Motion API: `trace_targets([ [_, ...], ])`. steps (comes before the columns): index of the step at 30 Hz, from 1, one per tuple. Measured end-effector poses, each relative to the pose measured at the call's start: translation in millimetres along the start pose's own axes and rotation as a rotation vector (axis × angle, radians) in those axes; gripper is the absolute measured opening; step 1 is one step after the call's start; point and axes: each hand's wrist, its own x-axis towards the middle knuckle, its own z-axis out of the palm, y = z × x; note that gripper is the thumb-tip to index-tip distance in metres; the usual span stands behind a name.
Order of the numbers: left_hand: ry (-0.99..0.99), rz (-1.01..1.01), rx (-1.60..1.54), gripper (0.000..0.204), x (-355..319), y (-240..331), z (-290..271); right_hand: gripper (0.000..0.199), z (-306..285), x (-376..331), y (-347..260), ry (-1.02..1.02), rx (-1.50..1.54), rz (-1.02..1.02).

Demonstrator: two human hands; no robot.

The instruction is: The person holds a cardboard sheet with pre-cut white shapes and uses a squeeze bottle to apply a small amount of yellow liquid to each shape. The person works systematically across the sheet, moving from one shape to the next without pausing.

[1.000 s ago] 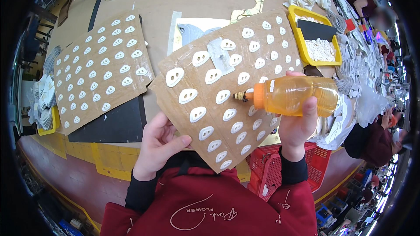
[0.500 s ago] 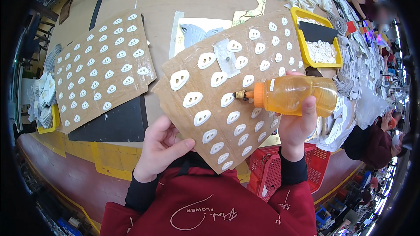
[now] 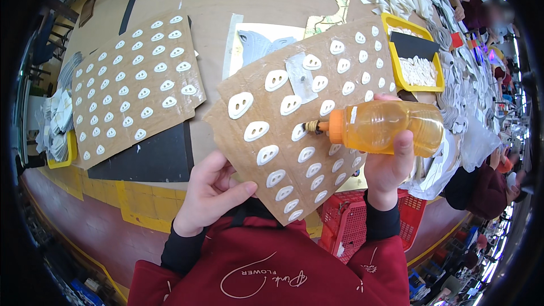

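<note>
My right hand [image 3: 389,161] is wrapped round a clear squeeze bottle [image 3: 391,127] with an orange cap and amber liquid inside. The bottle lies nearly level, its dark, band-wrapped tip pointing left at a white two-holed piece [image 3: 298,132] on a brown cardboard sheet [image 3: 277,184]. Tip and piece look to be touching. Rows of such white pieces cover the sheet, which is tilted up off the table. By its lower left edge, my left hand [image 3: 218,192] pinches the sheet between thumb and fingers. A small translucent patch [image 3: 302,79] sits on the sheet's upper part.
A second cardboard sheet [image 3: 131,93] with similar white pieces rests at the left on a black board [image 3: 153,156]. A yellow tray [image 3: 420,82] of small white parts stands at the right. Below the table edge is a red crate [image 3: 345,224]. Other people work at far right.
The held sheet has shifted slightly right and down in the view. The bottle has moved a little right with it, its tip staying at the same white piece.
</note>
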Motion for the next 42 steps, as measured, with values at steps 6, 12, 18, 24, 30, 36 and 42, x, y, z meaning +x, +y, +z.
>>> trace_targets([
  [6,0.014,-0.009,0.004,0.044,-0.5,0.9,1.7,0.06,2.8,4.8,-7.5,-0.085,-0.035,-0.009],
  [12,0.0,-0.018,0.047,0.045,-0.3,2.8,0.3,0.065,11.6,11.0,-17.3,-0.046,0.024,-0.013],
  [18,0.022,-0.025,0.041,0.047,1.1,2.6,0.9,0.067,14.6,10.4,-29.1,-0.159,-0.153,-0.021],
  [24,0.021,-0.027,0.016,0.047,2.0,2.1,1.0,0.068,12.4,11.5,-30.0,-0.296,-0.333,-0.225],
  [30,0.019,-0.037,0.013,0.046,2.8,2.6,1.0,0.068,11.1,4.7,-41.7,-0.36,-0.472,-0.26],
  [36,0.039,-0.048,-0.022,0.045,3.4,3.5,2.4,0.068,6.6,1.0,-34.9,-0.301,-0.432,-0.269],
  [42,0.022,-0.026,-0.006,0.046,3.7,2.3,1.1,0.075,-0.2,-6.7,-19.3,-0.241,-0.286,-0.311],
])
